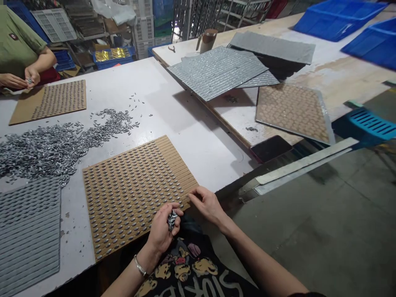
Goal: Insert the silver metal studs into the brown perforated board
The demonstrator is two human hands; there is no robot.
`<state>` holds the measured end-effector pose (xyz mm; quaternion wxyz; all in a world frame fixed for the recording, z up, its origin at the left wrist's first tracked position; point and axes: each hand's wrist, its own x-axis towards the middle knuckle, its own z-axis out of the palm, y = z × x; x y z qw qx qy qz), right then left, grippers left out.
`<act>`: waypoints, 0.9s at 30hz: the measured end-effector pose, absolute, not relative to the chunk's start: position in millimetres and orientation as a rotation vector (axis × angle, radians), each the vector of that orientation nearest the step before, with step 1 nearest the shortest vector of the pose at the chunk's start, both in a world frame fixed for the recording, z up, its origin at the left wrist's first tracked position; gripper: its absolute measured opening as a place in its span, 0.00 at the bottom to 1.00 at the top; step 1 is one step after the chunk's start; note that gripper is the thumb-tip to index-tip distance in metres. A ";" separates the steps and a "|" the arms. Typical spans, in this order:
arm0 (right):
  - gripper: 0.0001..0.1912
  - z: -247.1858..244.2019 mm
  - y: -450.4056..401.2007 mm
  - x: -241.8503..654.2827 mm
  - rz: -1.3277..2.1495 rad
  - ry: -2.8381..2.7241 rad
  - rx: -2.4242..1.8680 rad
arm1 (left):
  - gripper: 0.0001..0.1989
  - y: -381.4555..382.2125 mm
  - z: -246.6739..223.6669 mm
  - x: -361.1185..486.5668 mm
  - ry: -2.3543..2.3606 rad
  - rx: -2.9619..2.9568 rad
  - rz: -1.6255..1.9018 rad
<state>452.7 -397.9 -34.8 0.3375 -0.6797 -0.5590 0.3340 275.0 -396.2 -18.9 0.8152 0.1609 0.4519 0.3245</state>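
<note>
My left hand (163, 227) is curled palm-up around a handful of small silvery metal pieces (172, 220), over the near edge of a brown ridged board (182, 165). Rows of the same oval pieces lie in the grooves over most of that board; its right strip has bare grooves. At the board's near right corner is my right hand (206, 203), thumb and forefinger pinched together at the surface. Whatever sits between those fingertips is too small to make out.
A large heap of metal pieces (40, 150) lies left, beside a grey ridged board (31, 247). Across the table, a person's hands (29, 78) work above another brown board (63, 97). Grey sheets (219, 70), a phone (270, 148) and blue trays (337, 18) are on the right.
</note>
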 end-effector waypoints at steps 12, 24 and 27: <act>0.04 -52.6 -384.9 445.0 0.748 -1.619 -1.977 | 0.18 -393.7 -24.0 267.1 0.939 0.367 0.604; 0.07 -8.2 -427.4 433.0 1.066 -1.534 -1.459 | 0.16 -400.4 -26.4 270.8 0.849 0.308 0.610; 0.08 -14.0 -432.6 431.2 1.109 -1.466 -1.493 | 0.16 -403.9 -26.4 275.1 0.856 0.341 0.580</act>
